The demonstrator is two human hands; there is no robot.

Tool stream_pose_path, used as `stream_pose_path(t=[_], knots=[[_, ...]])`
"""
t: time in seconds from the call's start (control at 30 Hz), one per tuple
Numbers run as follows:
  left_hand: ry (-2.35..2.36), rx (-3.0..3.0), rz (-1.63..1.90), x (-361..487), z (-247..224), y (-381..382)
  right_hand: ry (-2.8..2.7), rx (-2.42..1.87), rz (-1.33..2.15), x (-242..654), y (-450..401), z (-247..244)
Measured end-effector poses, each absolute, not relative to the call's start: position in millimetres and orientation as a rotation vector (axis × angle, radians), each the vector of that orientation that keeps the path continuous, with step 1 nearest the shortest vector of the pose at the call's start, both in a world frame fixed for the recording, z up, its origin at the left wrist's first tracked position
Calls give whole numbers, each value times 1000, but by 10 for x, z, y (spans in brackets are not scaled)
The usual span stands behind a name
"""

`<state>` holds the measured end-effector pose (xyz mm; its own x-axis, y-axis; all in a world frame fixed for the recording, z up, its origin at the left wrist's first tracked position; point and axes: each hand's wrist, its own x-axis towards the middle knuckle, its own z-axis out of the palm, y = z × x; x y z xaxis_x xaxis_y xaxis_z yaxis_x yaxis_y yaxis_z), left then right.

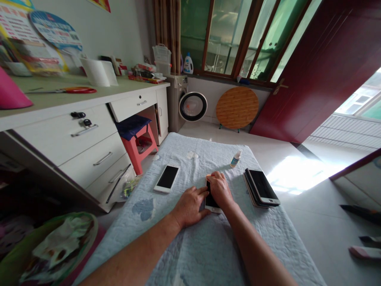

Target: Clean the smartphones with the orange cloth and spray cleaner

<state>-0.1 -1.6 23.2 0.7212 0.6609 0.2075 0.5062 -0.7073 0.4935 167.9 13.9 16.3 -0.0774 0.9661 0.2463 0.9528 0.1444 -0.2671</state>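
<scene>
A white-framed, dark-screened rectangular phone lay flat on pale-blue quilted cloth. The left hand, thumb and fingers parted, touched its nine-o'clock edge; the right hand bent over its twelve-o'clock end, grip unclear. A small white-capped bottle stood at one o'clock.

Our forearms are bare down to the view's lower edge, each broad there and tapering to a slimmer wrist. Our left hand and right hand are bare too, with gently rounded backs.
</scene>
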Motion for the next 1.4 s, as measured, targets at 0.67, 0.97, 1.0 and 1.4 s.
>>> stream_pose_path(t=[0.67,0.97,1.0,1.4], knots=[[906,2548,517,-8,153,17,-1982,-1882,17,1859,77,88],[867,2508,562,-5,220,2,-2119,-1777,13,1714,74,183],[862,2503,568,-5,214,3,-2117,-1779,17,1716,69,193],[969,2367,685,-1,47,19,-2275,-1570,453,1753,-137,381]])
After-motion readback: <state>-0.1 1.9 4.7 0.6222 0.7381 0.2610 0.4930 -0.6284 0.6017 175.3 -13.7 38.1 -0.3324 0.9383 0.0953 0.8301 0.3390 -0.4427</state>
